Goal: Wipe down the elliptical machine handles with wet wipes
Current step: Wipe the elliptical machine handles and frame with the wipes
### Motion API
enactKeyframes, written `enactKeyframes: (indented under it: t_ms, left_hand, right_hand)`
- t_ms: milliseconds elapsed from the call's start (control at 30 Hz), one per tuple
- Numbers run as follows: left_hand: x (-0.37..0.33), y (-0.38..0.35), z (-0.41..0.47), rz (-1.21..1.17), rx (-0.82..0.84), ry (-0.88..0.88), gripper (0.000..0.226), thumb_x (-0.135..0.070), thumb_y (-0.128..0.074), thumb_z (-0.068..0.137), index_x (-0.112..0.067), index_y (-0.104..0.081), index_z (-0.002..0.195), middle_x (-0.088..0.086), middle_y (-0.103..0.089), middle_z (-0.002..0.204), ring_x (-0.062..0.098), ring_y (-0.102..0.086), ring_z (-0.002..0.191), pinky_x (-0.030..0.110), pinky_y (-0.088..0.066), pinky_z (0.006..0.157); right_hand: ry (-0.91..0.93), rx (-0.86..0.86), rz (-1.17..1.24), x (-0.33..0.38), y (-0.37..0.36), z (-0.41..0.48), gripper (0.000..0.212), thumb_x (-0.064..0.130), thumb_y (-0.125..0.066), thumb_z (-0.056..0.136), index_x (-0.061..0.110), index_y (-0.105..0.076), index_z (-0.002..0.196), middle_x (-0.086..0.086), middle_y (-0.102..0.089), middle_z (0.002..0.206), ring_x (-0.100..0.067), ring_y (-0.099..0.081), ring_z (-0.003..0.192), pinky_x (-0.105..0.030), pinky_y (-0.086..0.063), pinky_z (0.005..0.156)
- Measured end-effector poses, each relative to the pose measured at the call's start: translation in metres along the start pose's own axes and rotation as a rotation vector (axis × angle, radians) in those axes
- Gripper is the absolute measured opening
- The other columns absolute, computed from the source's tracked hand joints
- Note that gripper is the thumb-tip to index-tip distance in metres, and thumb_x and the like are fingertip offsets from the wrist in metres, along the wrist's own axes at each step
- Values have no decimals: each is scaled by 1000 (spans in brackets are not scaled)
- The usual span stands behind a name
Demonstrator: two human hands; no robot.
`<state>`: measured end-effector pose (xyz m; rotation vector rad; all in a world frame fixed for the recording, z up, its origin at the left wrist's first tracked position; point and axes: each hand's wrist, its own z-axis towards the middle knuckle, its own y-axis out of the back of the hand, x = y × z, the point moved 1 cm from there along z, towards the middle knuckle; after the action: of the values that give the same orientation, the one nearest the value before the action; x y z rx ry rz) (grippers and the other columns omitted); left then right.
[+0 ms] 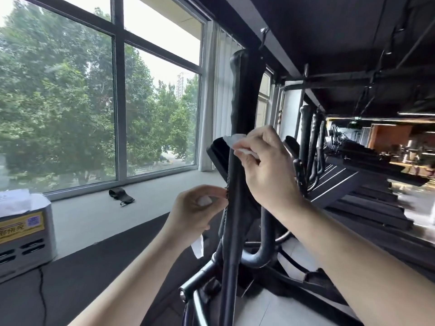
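Head view: right hand (266,165) pinches a wet wipe (235,140) on the upright black handle (237,90); at seven o'clock, left hand (197,208) grips a second wipe (204,200) against it.

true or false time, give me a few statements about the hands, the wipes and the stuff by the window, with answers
1. The right hand holds a white wipe against the black handle. True.
2. The left hand is empty and far from the handle. False: it grips a white piece right beside the handle.
3. The right hand is higher on the handle than the left hand. True.
4. The black strap lies on top of the grey box. False: it lies on the light ledge below the window, to the right of the box.
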<state>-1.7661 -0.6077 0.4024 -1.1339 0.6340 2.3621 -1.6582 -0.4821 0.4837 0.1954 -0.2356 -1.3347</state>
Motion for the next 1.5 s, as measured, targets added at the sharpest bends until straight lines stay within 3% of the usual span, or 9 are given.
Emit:
enactKeyframes:
  t_ms: [100,333,500,667,767,967,1167,1333,1500]
  left_hand:
    - [2,0,-1,-5,-8,-8,8,-16,-74,94,-22,-77,99,-24,-51,45,-3,-46,41,15,-43,43]
    - [10,-2,-2,-8,-13,-25,12,-19,-77,92,-27,-78,100,-17,-45,47,1,-41,44,19,-45,44]
    - [18,-4,-1,-56,-21,-5,11,-24,-78,91,-35,-80,92,19,-33,62,20,-36,54,21,-44,44]
    - [27,-6,-7,-56,-16,-5,10,-19,-76,92,-28,-78,95,-3,-57,56,14,-45,46,20,-43,42]
    - [31,-6,-8,-58,-12,-9,9,-21,-78,90,-28,-78,96,5,-55,58,13,-45,45,22,-43,42]
    - [32,-5,-6,-47,-10,17,20,-11,-71,94,-30,-77,90,-8,-55,52,7,-46,44,22,-44,43]
    - [40,-5,-9,-72,24,19,9,-19,-79,89,-25,-79,96,0,-59,57,10,-47,42,22,-43,44]
    - [39,-3,-17,-34,29,42,7,-25,-79,89,-28,-79,96,29,-59,76,10,-45,48,21,-46,44]
    - [13,3,-31,56,-103,-45,3,-26,-78,89,-27,-77,91,18,-55,61,13,-44,45,24,-49,43]
  right_hand:
    - [20,88,-37,-5,-7,-55,27,-8,-68,92,10,-74,111,-1,-61,105,-3,-67,101,-21,-58,90]
    - [-68,156,38,-15,-10,-114,8,-4,-76,89,3,-71,91,0,-60,91,0,-61,87,-17,-51,80]
    - [-47,47,44,-9,-7,-55,13,-4,-75,90,3,-75,101,-4,-59,101,0,-66,89,-16,-55,85]
    - [63,150,-11,-5,-19,-136,26,-8,-66,93,2,-76,115,-4,-63,108,-9,-64,104,-26,-53,96]
    - [56,251,40,-7,-19,-162,40,-12,-66,91,7,-74,124,-1,-66,110,-16,-67,103,-30,-55,94]
    - [61,65,15,-5,-21,-94,18,-8,-74,86,5,-78,99,-3,-75,96,-22,-69,90,-36,-57,87]
    - [145,245,24,-12,-33,-171,18,-9,-69,92,4,-78,100,-4,-75,105,-19,-62,87,-30,-55,83]
    - [-36,251,150,-9,-28,-187,15,-4,-71,92,9,-78,94,3,-77,99,-14,-66,88,-32,-55,80]
    - [-441,191,544,6,10,-140,9,5,-68,97,10,-75,95,14,-73,85,-4,-62,74,-13,-47,70]
